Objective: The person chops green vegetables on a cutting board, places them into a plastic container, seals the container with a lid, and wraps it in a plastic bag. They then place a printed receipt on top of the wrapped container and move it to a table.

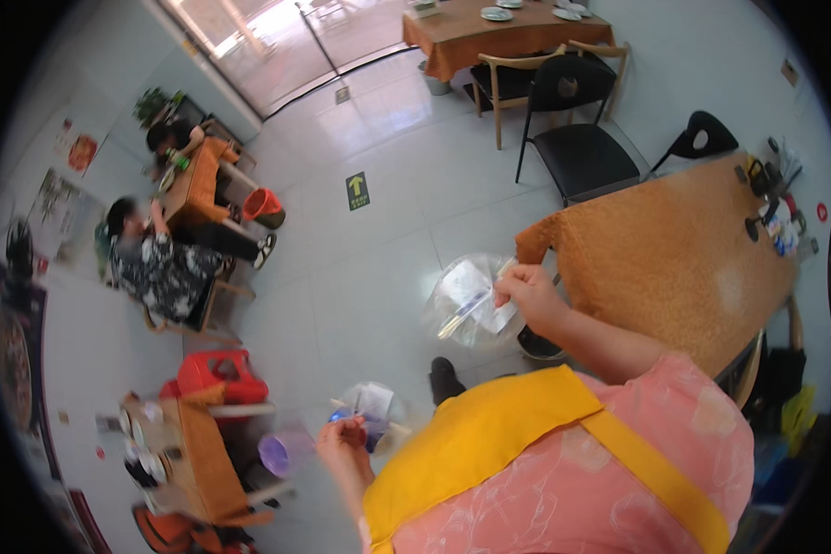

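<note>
My right hand is closed around the gathered top of a clear plastic bag, which hangs above the floor beside the corner of the right-hand table. White paper and a few thin pale sticks show through its film. Lower left, my left hand pinches a second clear plastic bag. White paper and something blue show in or behind that one; exactly what they are I cannot make out. The two bags hang apart, on either side of my dark shoe.
An orange-covered table stands close on my right, with black chairs beyond it. At left are a purple bin, a red plastic chair and a smaller table. Two people sit at a table near a red bin.
</note>
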Tool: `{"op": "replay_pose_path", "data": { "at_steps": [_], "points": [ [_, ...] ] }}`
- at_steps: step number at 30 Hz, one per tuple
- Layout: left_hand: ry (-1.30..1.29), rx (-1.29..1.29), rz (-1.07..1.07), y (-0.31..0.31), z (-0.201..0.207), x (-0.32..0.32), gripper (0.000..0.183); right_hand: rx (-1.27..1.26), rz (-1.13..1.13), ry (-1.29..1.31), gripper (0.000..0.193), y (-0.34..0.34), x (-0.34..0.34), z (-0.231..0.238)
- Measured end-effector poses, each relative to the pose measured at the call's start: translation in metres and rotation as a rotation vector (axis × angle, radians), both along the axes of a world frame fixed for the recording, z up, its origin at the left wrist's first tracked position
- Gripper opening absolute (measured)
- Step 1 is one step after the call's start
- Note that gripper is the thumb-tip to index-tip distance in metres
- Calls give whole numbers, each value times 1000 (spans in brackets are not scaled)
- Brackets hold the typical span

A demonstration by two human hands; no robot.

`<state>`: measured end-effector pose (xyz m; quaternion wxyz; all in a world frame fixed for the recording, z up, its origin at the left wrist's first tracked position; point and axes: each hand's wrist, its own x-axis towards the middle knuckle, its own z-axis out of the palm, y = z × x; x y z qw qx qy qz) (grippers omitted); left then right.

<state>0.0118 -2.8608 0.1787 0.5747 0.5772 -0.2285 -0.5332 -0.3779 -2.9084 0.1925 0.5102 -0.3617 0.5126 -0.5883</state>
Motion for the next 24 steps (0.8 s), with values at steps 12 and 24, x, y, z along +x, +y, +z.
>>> {"op": "replay_pose_path", "data": {
  "at_steps": [12,24],
  "points": [
    [204,-125,-251,-491,4,-89,12,108,-485,24,19,-293,-64,23],
    [275,-169,-475,-896,56,-350,4,62,-604,-47,19,-608,-242,12]
  ]
}}
